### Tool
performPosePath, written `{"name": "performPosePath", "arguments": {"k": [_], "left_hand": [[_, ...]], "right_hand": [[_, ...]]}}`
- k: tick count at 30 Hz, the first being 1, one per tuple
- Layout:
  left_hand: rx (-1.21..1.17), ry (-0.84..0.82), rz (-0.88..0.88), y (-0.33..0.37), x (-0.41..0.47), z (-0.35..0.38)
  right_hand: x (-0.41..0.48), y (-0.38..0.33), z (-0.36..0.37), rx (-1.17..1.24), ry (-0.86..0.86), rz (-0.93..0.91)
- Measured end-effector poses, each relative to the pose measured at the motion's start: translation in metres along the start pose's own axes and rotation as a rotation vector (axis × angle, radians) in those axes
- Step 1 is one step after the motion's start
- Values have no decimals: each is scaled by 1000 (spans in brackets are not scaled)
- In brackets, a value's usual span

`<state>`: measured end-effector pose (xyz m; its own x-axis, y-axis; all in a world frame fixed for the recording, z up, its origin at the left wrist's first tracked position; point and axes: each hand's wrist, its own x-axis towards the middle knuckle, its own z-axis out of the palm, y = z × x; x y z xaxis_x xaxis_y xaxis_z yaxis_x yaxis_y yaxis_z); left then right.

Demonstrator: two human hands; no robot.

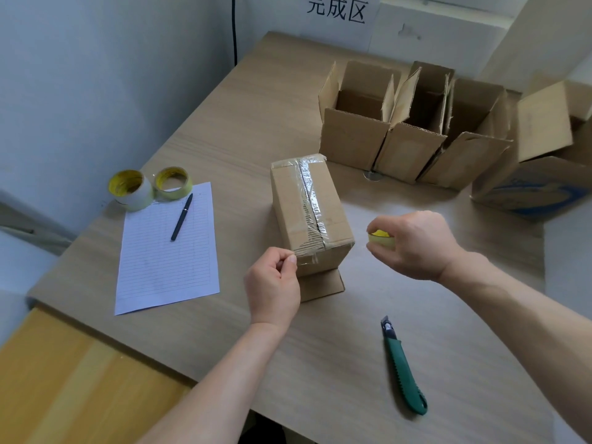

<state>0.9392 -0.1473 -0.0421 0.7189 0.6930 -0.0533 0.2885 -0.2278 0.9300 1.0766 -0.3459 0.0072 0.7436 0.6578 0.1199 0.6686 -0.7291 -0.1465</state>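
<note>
A sealed cardboard box (290,206) stood in the middle of the bench (320,363), its long side running away from the person, with a strip of clear tape (309,190) laid along the top seam and folded down over the near end. The left hand (272,283) was at the box's near left corner, thumb and forefinger pinched together on the edge of the tape there and the other fingers curled in. The right hand (413,245) was held just to the right of the box, apart from it, fingers curled round a small roll of tape (381,240) whose yellow core showed between thumb and fingers. A flat piece of cardboard (323,286) showed beneath the box's near end. A green utility knife (404,366) lay on the bench nearer the person, between the two forearms, blade end pointing towards the box. To the left lay a lined sheet of paper (166,251) with a dark pen (182,216) on it, and two further tape rolls (129,189) stood side by side at its far edge. Behind the box a row of three open cartons (352,139) stood with flaps up, and a blue-printed carton (531,187) sat at the far right. A sign (336,11) with printed characters hung on the wall behind.
</note>
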Motion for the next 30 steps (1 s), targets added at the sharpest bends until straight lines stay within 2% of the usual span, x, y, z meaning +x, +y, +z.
{"name": "performPosePath", "arguments": {"k": [7,17,21,27,28,29,30], "left_hand": [[9,12,-11,-6,0,-1],[-14,-7,-48,-10,5,0],[-62,-47,-181,-7,13,-1],[-191,-130,-517,-2,44,-4],[-116,-131,-479,-2,49,-8],[39,-145,-334,0,54,-11],[239,-174,-78,6,56,-12]], "right_hand": [[8,-5,9,-103,-136,-6],[18,2,19,-121,-137,-80],[20,5,27,-80,-128,-99],[26,6,30,-31,-154,-105],[26,6,30,-31,-157,-101],[25,6,30,-32,-160,-98],[25,6,31,-34,-161,-97]]}}
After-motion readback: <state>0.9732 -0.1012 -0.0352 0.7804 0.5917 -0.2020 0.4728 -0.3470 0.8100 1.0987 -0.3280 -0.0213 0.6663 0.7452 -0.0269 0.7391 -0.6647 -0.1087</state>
